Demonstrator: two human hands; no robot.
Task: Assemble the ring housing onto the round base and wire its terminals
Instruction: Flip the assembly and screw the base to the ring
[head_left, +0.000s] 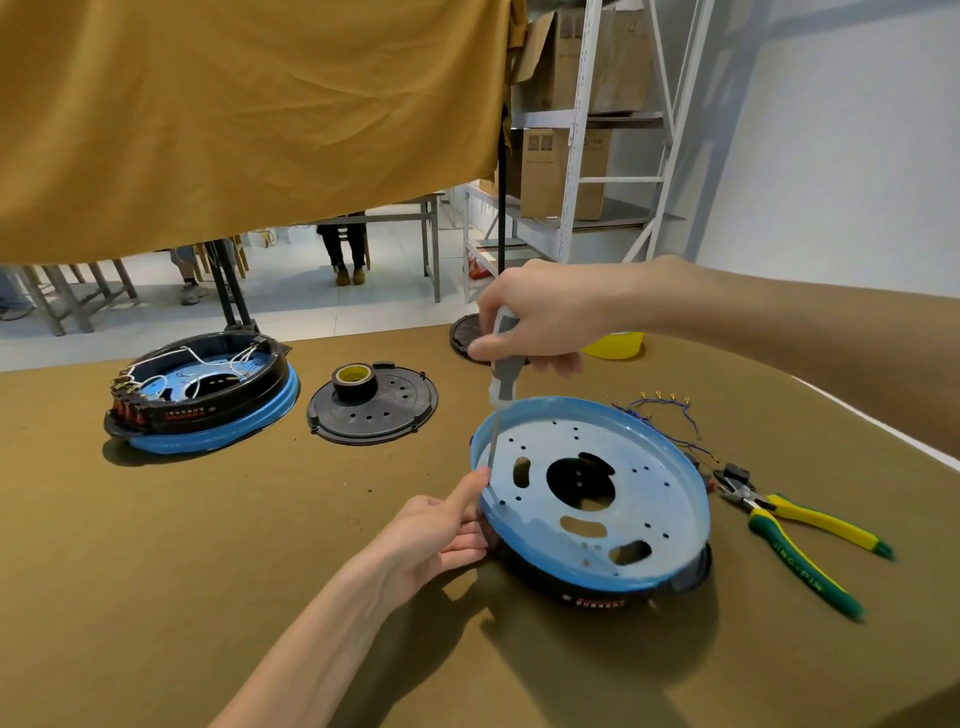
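Two bare hands work on a blue round base (592, 499) that lies near the right side of a table covered with an olive-brown cloth (208, 545). This base is a shallow blue dish with a big round hole in the middle and several slots and small holes, and it sits on a black ring housing (597, 592), of which only the near edge and some red lettering can be seen below the blue rim. The left hand (441, 535) holds the left edge of the base, with the thumb on top of the rim and the other fingers curled below it. The right hand (540, 317) is closed around the grey and white handle of a screwdriver (501, 384), which stands almost upright; its thin shaft goes down to the inside of the base, close beside the left thumb. Just right of the base lie thin blue wires (660, 410) with small metal terminals, and near them pliers (800, 535) with yellow and green handles. On the far left of the table stands a second assembled unit (202, 395), black ring on a blue dish, with white wires inside. Between it and the base lies a black round cover (374, 410) with a roll of black tape (355, 382) on top.
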